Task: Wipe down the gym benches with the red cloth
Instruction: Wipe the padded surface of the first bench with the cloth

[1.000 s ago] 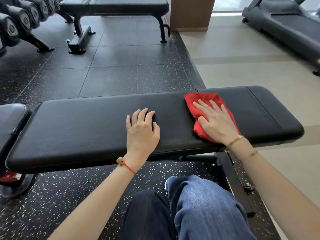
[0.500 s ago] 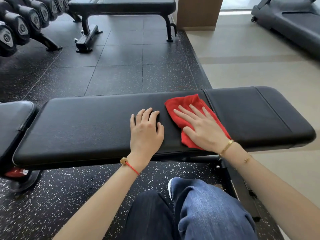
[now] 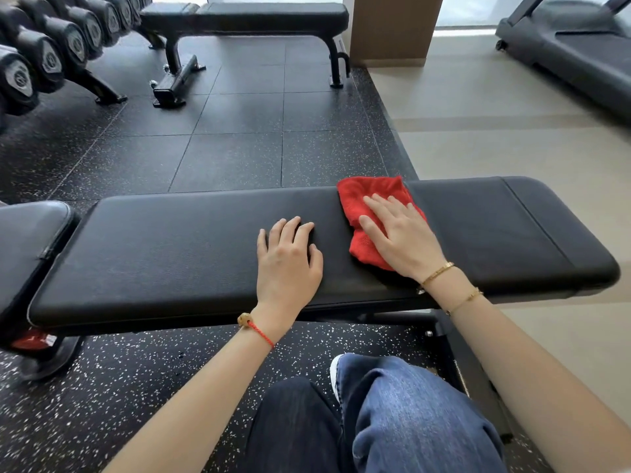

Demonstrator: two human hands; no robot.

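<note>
A long black padded gym bench runs across the middle of the view. The red cloth lies crumpled on its pad right of centre, reaching the far edge. My right hand presses flat on the cloth with fingers spread, covering its near half. My left hand rests palm down on the bare pad just left of the cloth, holding nothing, a small gap between them.
The bench's separate seat pad is at the left. A second black bench stands at the back, a dumbbell rack at far left, a treadmill at far right, a wooden pillar between. My knees are below the bench.
My right hand slid the red cloth leftward along the pad toward my left hand, then pushed it out to the far edge. My left hand stayed in place.
</note>
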